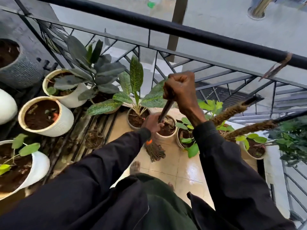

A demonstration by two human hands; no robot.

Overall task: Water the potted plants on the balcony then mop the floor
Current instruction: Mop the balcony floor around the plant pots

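Head view, balcony. The right hand [181, 90] was clenched around the top of the dark mop handle [166, 110], while the left hand [154, 123] gripped the same handle lower down. The handle slanted down to the stringy mop head [156, 152], which rested on the glossy beige floor tiles [187, 171], just beside a row of potted plants [137, 103] along the black railing [166, 27]. Further white pots of soil [44, 115] stood to the left. A bare foot [135, 166] showed near the mop head.
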